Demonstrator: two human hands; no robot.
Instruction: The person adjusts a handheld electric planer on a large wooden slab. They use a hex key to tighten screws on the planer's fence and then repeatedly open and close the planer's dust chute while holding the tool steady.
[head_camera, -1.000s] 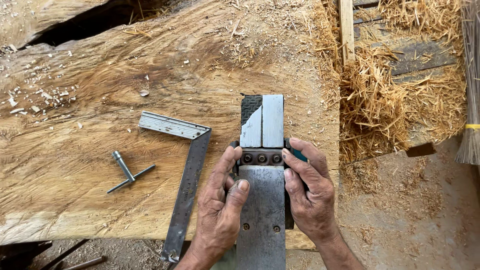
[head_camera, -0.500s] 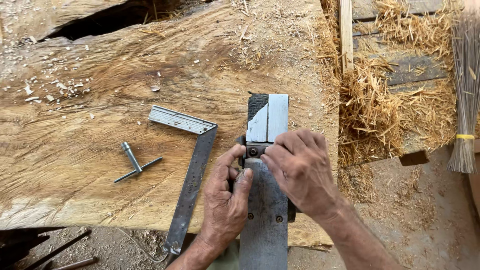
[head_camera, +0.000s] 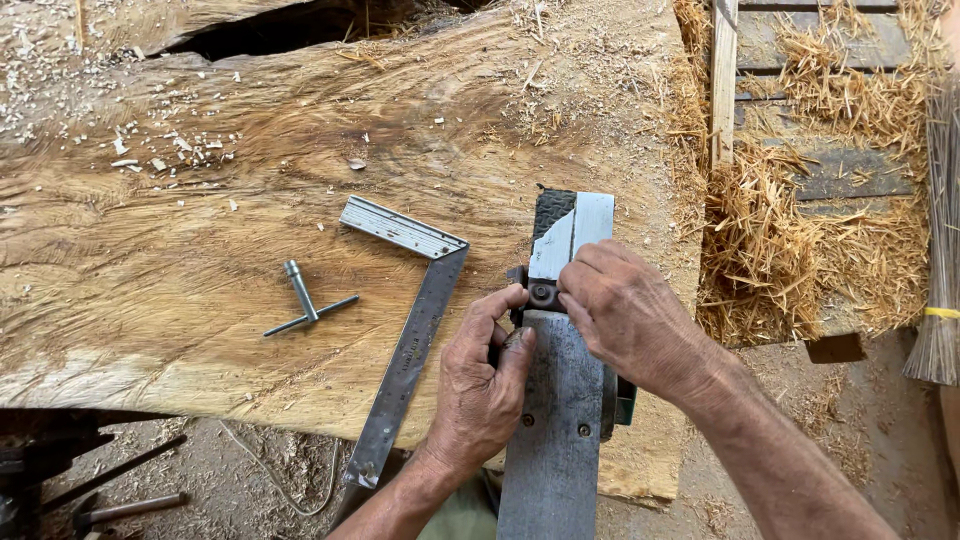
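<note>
Now both hands crowd the metal planer (head_camera: 555, 420) lying upside down on the wooden slab (head_camera: 200, 260): left hand (head_camera: 480, 385) pinches its left edge, right hand (head_camera: 630, 320) curls over the bolts, fingers closed on it.

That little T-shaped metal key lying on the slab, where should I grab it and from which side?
Probably by the long round shank of the T-shaped key, pinched from above. It lies flat on the wooden slab with bare wood all round, so fingers can close across the shank from its two sides. The thin crossbar offers less to hold. The left hand is nearest, with the steel square lying between.
</note>
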